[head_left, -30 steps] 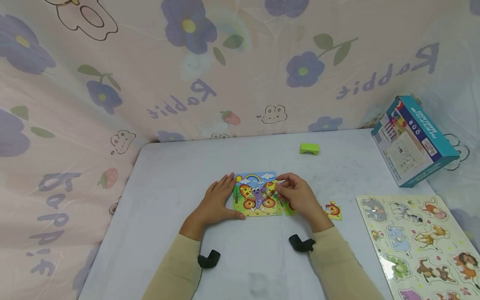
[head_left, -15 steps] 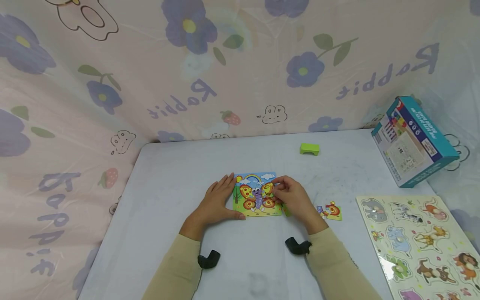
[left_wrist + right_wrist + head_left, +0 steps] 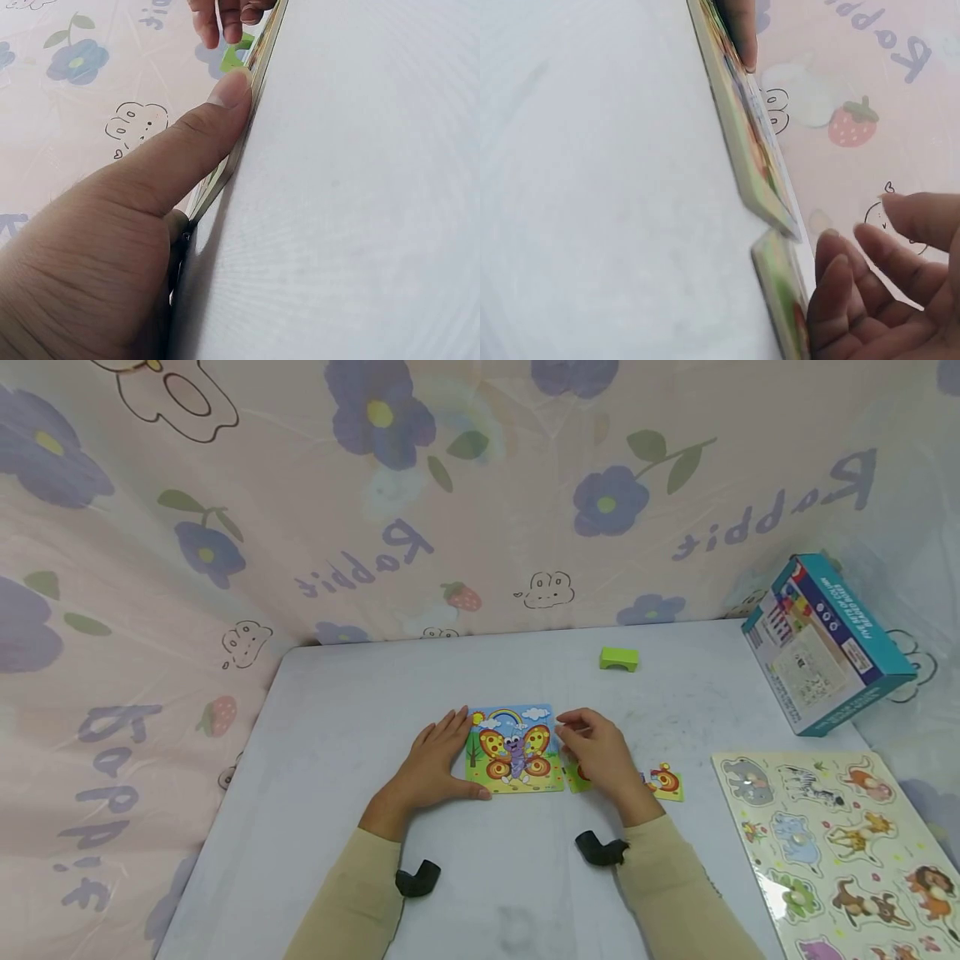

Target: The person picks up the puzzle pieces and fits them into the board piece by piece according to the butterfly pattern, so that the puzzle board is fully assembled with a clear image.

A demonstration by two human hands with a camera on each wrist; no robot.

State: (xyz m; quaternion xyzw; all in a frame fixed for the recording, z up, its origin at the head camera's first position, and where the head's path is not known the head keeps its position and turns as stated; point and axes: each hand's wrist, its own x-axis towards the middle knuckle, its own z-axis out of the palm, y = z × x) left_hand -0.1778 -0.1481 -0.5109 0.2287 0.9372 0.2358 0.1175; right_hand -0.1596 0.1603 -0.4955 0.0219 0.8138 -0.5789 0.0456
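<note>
A square butterfly puzzle [image 3: 516, 745] lies flat on the table, its picture whole. My left hand [image 3: 423, 770] rests along its left side with fingers straight, and the thumb [image 3: 191, 142] touches the near edge. Just right of the puzzle hovers my right hand [image 3: 600, 756], fingers loosely bent and nothing between them, as the right wrist view shows. Partly beneath that hand is a loose yellow-green puzzle piece [image 3: 577, 778], close beside the board [image 3: 739, 124]. Behind the right wrist sits another loose piece [image 3: 666, 782] with a red-orange swirl; the hand hides part of this group.
A small green arch block [image 3: 618, 658] stands toward the back. To the right are a blue toy box [image 3: 828, 647] and a large animal puzzle board [image 3: 765, 827]. A patterned curtain [image 3: 480, 527] hangs behind the white table [image 3: 360, 693].
My right hand moved left over the butterfly's right wing, then drew back to the right, off the board. That wing, askew a second ago, now lies in line. My left hand stayed put.
</note>
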